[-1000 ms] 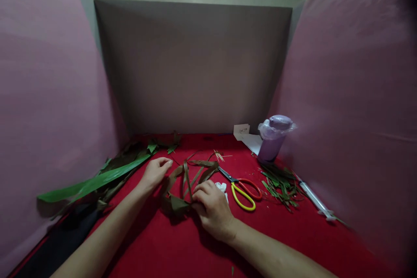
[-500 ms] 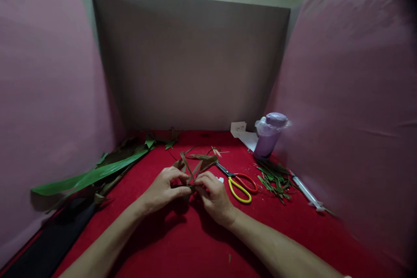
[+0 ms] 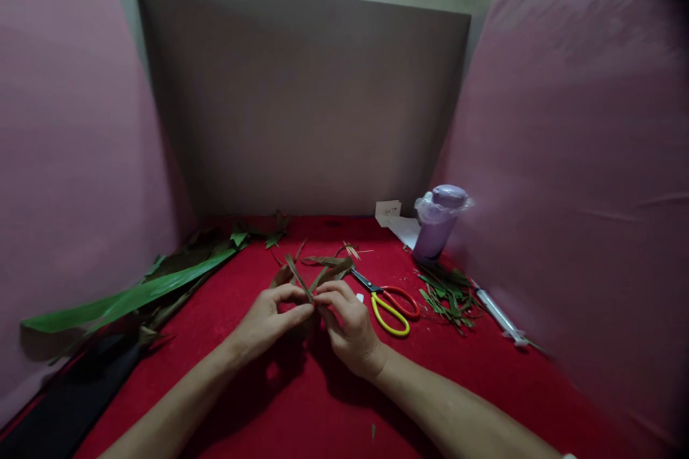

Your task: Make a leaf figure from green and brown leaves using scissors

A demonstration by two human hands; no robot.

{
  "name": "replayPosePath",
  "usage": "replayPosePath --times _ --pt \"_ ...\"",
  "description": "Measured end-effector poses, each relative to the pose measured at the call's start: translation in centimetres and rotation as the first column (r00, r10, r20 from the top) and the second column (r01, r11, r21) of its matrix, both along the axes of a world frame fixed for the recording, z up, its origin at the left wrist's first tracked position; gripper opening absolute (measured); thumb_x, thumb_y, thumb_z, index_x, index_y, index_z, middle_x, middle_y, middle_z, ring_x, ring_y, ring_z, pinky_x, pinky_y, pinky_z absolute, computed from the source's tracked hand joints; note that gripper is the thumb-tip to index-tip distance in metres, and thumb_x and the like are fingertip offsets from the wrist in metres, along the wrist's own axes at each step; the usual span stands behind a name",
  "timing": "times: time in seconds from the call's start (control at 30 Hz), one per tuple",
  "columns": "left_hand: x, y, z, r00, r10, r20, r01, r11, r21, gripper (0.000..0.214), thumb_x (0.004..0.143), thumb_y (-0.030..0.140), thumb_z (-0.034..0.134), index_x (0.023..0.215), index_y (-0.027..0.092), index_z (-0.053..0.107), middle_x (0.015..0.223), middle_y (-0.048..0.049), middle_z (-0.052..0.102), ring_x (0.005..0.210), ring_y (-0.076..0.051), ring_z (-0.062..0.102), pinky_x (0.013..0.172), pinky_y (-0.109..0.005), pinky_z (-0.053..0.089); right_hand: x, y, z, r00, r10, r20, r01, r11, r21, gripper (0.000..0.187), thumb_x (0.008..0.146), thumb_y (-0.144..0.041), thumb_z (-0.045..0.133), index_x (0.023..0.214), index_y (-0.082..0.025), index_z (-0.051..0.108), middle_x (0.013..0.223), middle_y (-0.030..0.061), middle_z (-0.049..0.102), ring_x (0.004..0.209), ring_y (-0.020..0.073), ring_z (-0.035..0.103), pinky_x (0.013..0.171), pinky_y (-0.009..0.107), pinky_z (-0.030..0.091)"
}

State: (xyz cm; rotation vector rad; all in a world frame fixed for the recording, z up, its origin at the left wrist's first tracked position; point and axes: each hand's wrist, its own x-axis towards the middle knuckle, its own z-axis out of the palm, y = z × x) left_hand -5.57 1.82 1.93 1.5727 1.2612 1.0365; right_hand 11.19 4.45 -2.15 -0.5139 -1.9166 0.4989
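Note:
Both of my hands meet at the middle of the red cloth [image 3: 301,409] over a bundle of brown-green leaf strips [image 3: 323,271]. My left hand [image 3: 269,319] pinches the strips from the left with thumb and fingers closed. From the right, my right hand [image 3: 347,323] grips the same strips, fingers curled round them. The strips' loose ends fan out just beyond my fingertips.
Scissors [image 3: 390,303] with yellow and red handles lie right of my hands. Further right are green leaf trimmings [image 3: 446,294], a purple lidded cup [image 3: 438,229], a white card [image 3: 388,209] and a thin white tool [image 3: 498,315]. Long green leaves [image 3: 134,294] lie at left. Pink and grey boards wall the space.
My left hand came in from the leaves at left and closed on the strips beside my right hand. The bundle has been gathered tighter. The view shifted slightly.

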Motion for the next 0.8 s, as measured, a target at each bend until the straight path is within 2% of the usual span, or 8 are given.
replayPosePath --times 0.1,0.23,0.4,0.53,0.6,0.67,0.73,0.8 --pt "0.2 0.0 -0.1 0.984 0.064 0.168 -0.048 0.994 -0.096 0.022 0.069 0.039 0.064 0.071 0.017 0.064 0.062 0.0005 0.059 0.056 -0.013 0.053 0.054 -0.024 0.041 -0.1 -0.1 0.0 0.999 0.012 0.031 -0.013 1.000 0.025 0.020 0.086 -0.008 0.042 0.098 -0.017 0.055 0.100 0.0087 0.054 0.095 0.0165 0.052 0.083 0.030 0.045" --pt "0.2 0.0 -0.4 0.974 0.088 0.210 -0.065 0.991 -0.114 0.022 0.069 0.038 0.065 0.066 0.016 0.061 0.060 0.0012 0.057 0.055 -0.012 0.051 0.053 -0.023 0.040 -0.2 -0.2 0.0 0.997 -0.002 0.076 -0.002 0.998 0.055 0.019 0.086 -0.010 0.042 0.097 -0.018 0.056 0.099 0.0088 0.055 0.093 0.0170 0.053 0.081 0.030 0.046" --pt "0.1 -0.3 0.0 0.937 0.097 0.337 -0.067 0.993 -0.100 0.019 0.075 0.033 0.062 0.068 0.015 0.061 0.066 -0.0013 0.062 0.063 -0.014 0.056 0.062 -0.025 0.044 0.0 -0.5 0.4 0.991 -0.109 0.083 0.106 0.993 0.045 0.017 0.086 -0.012 0.044 0.097 -0.019 0.055 0.098 0.0079 0.057 0.092 0.0196 0.052 0.081 0.034 0.043" --pt "-0.1 -0.4 0.2 0.905 0.114 0.411 -0.066 0.989 -0.130 0.017 0.076 0.031 0.062 0.070 0.015 0.061 0.067 -0.0014 0.064 0.062 -0.013 0.057 0.061 -0.024 0.045 0.1 -0.8 0.8 0.986 -0.168 0.023 0.166 0.985 0.056 0.013 0.086 -0.016 0.046 0.094 -0.019 0.056 0.098 0.0075 0.056 0.094 0.0196 0.050 0.084 0.034 0.040" --pt "-0.3 -0.3 0.4 0.886 0.132 0.445 -0.080 0.988 -0.135 0.015 0.075 0.030 0.063 0.071 0.015 0.061 0.068 -0.0016 0.065 0.061 -0.012 0.057 0.059 -0.023 0.045 -0.1 -1.1 1.0 0.968 -0.247 -0.038 0.246 0.969 -0.026 0.009 0.087 -0.021 0.047 0.083 -0.018 0.054 0.090 0.0060 0.055 0.085 0.0181 0.050 0.078 0.032 0.041" --pt "-0.4 -0.3 0.8 0.858 0.156 0.490 -0.116 0.987 -0.110 0.013 0.075 0.027 0.064 0.073 0.015 0.062 0.069 -0.0016 0.066 0.061 -0.011 0.057 0.060 -0.022 0.045 -0.3 -1.5 1.0 0.948 -0.315 -0.040 0.302 0.933 -0.194 0.025 0.088 -0.030 0.047 0.067 -0.018 0.048 0.071 0.0016 0.050 0.067 0.0146 0.047 0.064 0.027 0.039" --pt "-0.5 -0.3 1.1 0.819 0.174 0.547 -0.159 0.984 -0.075 0.010 0.075 0.024 0.064 0.074 0.015 0.063 0.070 -0.0018 0.066 0.064 -0.010 0.058 0.061 -0.020 0.045 -0.7 -2.0 1.0 0.959 -0.283 0.023 0.269 0.883 -0.385 0.038 0.089 -0.041 0.045 0.058 -0.018 0.042 0.057 -0.0023 0.041 0.055 0.0118 0.040 0.053 0.024 0.034" --pt "-0.5 -0.4 1.4 0.783 0.166 0.599 -0.157 0.985 -0.068 0.008 0.076 0.022 0.063 0.074 0.014 0.063 0.073 -0.0024 0.067 0.066 -0.011 0.058 0.063 -0.020 0.045 -1.0 -2.3 0.9 0.984 -0.171 0.043 0.167 0.830 -0.531 0.042 0.087 -0.048 0.045 0.059 -0.018 0.044 0.055 -0.0033 0.041 0.051 0.0103 0.038 0.049 0.023 0.031"
